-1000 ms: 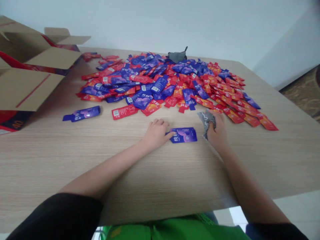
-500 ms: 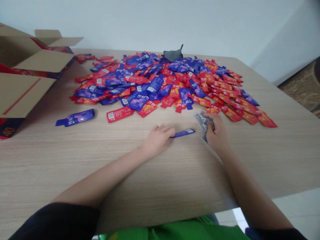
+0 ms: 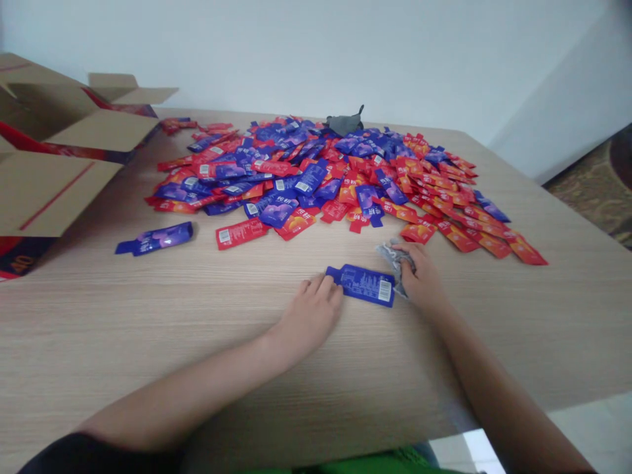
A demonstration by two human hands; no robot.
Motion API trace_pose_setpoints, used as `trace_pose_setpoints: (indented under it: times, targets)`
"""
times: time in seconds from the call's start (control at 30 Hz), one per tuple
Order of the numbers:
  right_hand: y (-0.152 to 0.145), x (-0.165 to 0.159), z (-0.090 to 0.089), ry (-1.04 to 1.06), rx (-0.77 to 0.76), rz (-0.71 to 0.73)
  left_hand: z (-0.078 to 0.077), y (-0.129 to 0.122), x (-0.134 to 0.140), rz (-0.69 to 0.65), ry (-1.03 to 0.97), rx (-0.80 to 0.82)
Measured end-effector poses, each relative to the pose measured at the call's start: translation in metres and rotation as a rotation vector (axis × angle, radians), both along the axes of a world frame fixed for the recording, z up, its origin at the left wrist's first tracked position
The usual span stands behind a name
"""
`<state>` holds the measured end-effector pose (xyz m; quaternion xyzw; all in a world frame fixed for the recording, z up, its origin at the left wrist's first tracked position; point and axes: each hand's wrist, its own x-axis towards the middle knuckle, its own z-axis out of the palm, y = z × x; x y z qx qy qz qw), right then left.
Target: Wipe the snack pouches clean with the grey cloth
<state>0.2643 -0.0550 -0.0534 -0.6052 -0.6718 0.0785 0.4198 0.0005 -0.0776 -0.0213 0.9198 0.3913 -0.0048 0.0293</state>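
Observation:
A blue sachet (image 3: 365, 284) with a white barcode patch lies back side up on the table in front of me. My left hand (image 3: 318, 304) has its fingers closed at the sachet's narrow left end. Bunched in my right hand (image 3: 419, 273) is a grey cloth (image 3: 396, 258), close against the sachet's barcode end. Beyond my hands spreads a big heap of red and blue sachets (image 3: 309, 179). Between the heap and my left hand, a red sachet (image 3: 241, 234) and another blue sachet (image 3: 155, 239) lie singly.
Open cardboard boxes (image 3: 99, 130) with raised flaps stand at the left on the wood-grain table (image 3: 222, 342). A dark grey cloth-like item (image 3: 344, 124) rests on the back of the heap. A white wall (image 3: 316, 52) rises behind the table.
The blue sachet at my left hand has turned from edge-on to flat, with its printed back showing. The cloth in my right hand has come nearer to its end.

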Motion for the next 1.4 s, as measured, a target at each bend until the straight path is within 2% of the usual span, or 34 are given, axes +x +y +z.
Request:
trace_pose_setpoints:
  times: [0.17, 0.33, 0.43, 0.5, 0.6, 0.73, 0.83, 0.93, 1.03, 1.1, 1.2, 1.3, 1.4]
  targets:
    - [-0.002, -0.013, 0.015, -0.003, 0.085, -0.007, -0.010, -0.006, 0.001, 0.101, -0.018, 0.010]
    - [-0.002, -0.060, 0.033, -0.147, -0.014, 0.279, -0.015, -0.014, 0.003, 0.124, -0.033, 0.067]
    - [0.004, -0.088, 0.028, -0.316, -0.057, 0.447, -0.015, -0.014, 0.004, 0.103, -0.052, 0.086]
    - [0.010, -0.095, 0.021, -0.418, -0.099, 0.501, -0.014, -0.013, 0.005, 0.108, -0.059, 0.091]
    - [0.019, -0.086, 0.014, -0.499, -0.157, 0.458, -0.012, -0.013, 0.005, 0.119, -0.063, 0.083]
    - [0.022, -0.070, 0.021, -0.498, -0.144, 0.306, -0.013, -0.011, 0.005, 0.101, -0.066, 0.072]
    - [0.017, -0.074, 0.025, -0.452, -0.099, 0.391, -0.016, -0.010, 0.006, 0.043, -0.056, 0.068]
    - [0.016, -0.081, 0.023, -0.489, -0.130, 0.507, -0.019, -0.009, 0.007, 0.013, -0.040, 0.072]
    - [0.020, -0.077, 0.023, -0.546, -0.171, 0.387, -0.022, -0.008, 0.006, 0.008, -0.031, 0.098]
    - [0.020, -0.074, 0.024, -0.539, -0.145, 0.313, -0.023, -0.008, 0.006, -0.003, -0.035, 0.105]
    - [0.014, -0.077, 0.025, -0.490, -0.091, 0.397, -0.023, -0.009, 0.007, -0.006, -0.055, 0.100]
    - [0.012, -0.083, 0.022, -0.504, -0.131, 0.492, -0.020, -0.009, 0.009, 0.036, -0.069, 0.093]
    - [0.018, -0.074, 0.019, -0.501, -0.166, 0.377, -0.015, -0.006, 0.006, 0.049, -0.082, 0.055]
